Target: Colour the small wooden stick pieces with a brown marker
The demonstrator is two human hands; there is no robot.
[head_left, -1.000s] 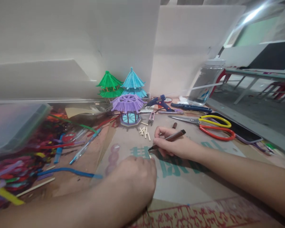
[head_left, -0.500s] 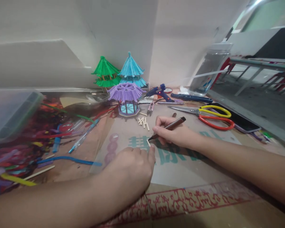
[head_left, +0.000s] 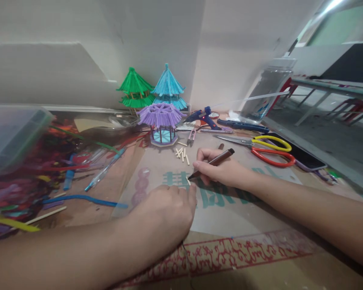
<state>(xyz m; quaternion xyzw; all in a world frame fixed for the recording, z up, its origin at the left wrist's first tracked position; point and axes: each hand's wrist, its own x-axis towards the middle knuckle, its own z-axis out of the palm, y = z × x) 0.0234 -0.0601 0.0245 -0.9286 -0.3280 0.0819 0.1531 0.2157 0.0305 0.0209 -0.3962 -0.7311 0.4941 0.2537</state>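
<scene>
My right hand (head_left: 213,169) is closed round a brown marker pen (head_left: 219,158), its dark tip pointing down and left. That tip meets or nearly meets a short wooden stick (head_left: 188,181), which my left hand (head_left: 172,211) pins with its fingertips over the clear sheet (head_left: 211,223). Most of the left fingers are hidden behind the back of the hand. A small pile of cut wooden sticks (head_left: 182,154) lies just beyond. Behind it stands a purple pavilion model (head_left: 161,117), with a green pavilion (head_left: 134,86) and a blue pavilion (head_left: 167,84) farther back.
Scissors (head_left: 260,147) with yellow and red handles lie to the right, near a phone (head_left: 305,155). A blue glue gun (head_left: 201,116), thread snips (head_left: 191,137) and a clear jar (head_left: 264,92) stand or lie farther back. Coloured craft strips and a plastic box (head_left: 16,133) crowd the left.
The view has shifted slightly. Both hands, the marker pen and the short stick keep nearly the same positions.
</scene>
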